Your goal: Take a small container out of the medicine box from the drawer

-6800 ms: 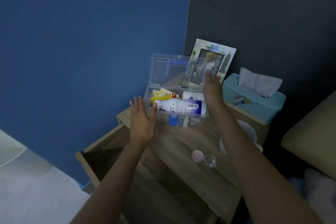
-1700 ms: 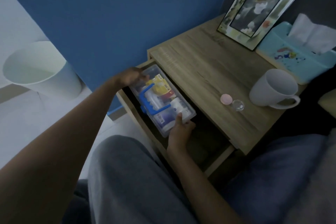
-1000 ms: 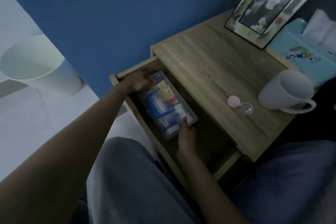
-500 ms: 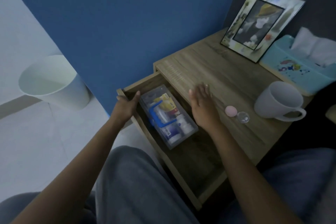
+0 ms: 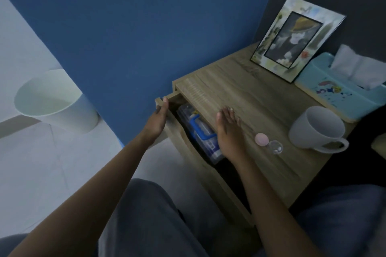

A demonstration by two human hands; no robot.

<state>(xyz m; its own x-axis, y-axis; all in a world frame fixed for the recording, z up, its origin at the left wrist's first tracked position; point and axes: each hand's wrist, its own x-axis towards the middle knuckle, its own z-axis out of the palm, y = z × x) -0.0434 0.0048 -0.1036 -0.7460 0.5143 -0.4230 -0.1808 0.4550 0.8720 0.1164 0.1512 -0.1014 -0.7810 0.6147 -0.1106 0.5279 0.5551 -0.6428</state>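
Head view: drawer nearly shut, medicine box back inside

Left hand (image 5: 158,119) presses its flat palm and straight fingers against the outer front corner of the drawer (image 5: 170,98), its grip open and closed on nothing. Right hand (image 5: 227,129) lies palm down, fingers spread, on the front edge of the worktop (image 5: 261,108), holding nothing. Half a second ago the drawer stood wide open; now only a narrow gap remains. In that gap the clear medicine box (image 5: 205,137) with its blue handle lies closed. The small container (image 5: 275,146), a tiny clear pot, sits on the worktop beside its pink lid (image 5: 261,139), just right of the right hand and near a white mug (image 5: 317,127). The retrieval looks finished; only closing the drawer remains.
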